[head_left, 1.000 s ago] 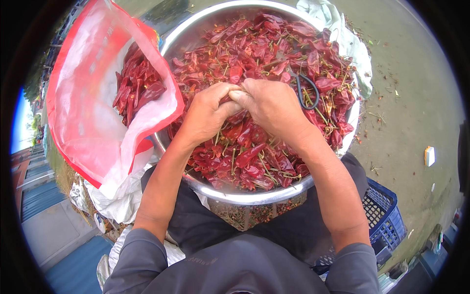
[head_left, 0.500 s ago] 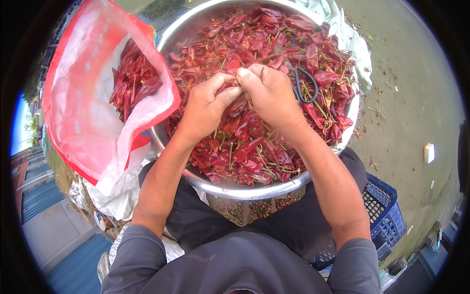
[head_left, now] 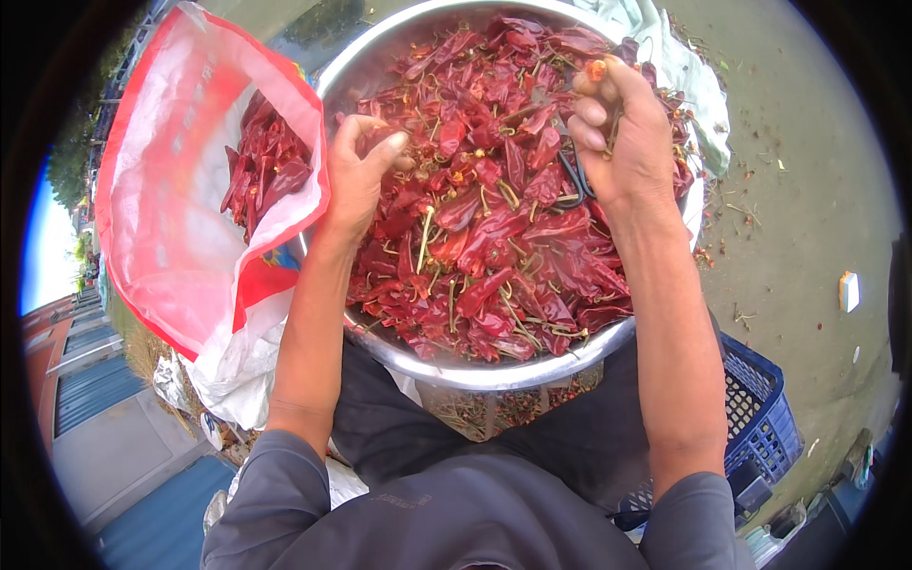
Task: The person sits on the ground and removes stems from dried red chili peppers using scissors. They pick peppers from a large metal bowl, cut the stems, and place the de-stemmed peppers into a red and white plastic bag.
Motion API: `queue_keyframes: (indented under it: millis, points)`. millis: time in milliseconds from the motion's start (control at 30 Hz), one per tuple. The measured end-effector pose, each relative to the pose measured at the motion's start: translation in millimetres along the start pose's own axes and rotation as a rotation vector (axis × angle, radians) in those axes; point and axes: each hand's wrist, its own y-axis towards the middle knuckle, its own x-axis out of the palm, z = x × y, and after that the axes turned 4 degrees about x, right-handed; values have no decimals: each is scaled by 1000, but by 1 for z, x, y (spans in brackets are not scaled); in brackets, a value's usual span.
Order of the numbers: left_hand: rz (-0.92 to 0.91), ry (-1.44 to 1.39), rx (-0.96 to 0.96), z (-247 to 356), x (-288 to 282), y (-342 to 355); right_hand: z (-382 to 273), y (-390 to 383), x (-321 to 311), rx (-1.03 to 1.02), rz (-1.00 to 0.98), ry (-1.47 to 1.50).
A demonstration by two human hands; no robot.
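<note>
My left hand [head_left: 355,176] is curled at the left side of a large metal basin [head_left: 494,378], near the opening of a bag. A dark red dried chili pepper [head_left: 370,142] shows between its thumb and fingers, mostly hidden by them. My right hand [head_left: 632,133] is raised over the basin's right side, its fingers closed on a chili stem [head_left: 613,131] with an orange-yellow cap [head_left: 596,70] showing at the fingertips. Dried red chili peppers [head_left: 489,233], many with pale stems, fill the basin. Black-handled scissors [head_left: 576,179] lie among them, partly behind my right hand.
A red-and-white woven bag [head_left: 161,199] stands open at the left with chili peppers [head_left: 271,171] inside. A blue plastic crate [head_left: 765,423] sits by my right leg. Pale sacking [head_left: 679,71] lies beyond the basin's right rim. A small white-and-orange box [head_left: 849,292] is on the ground.
My hands were pinched together over the basin's middle and are now apart. The left has moved left toward the bag; the right has gone up and right with the stem.
</note>
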Motion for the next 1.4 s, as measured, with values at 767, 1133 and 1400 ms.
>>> queue_keyframes:
  millis: [767,1133,1400]
  points:
    - [-357,1281,-125,-67,-47,38,13,-7,7,338,-192,-163]
    - [-273,1036,-42,-8,-22,18,43,-8,14,290,-193,-728]
    - [-484,1400,-243,-47,-42,25,48,-10,11,233,-208,-898]
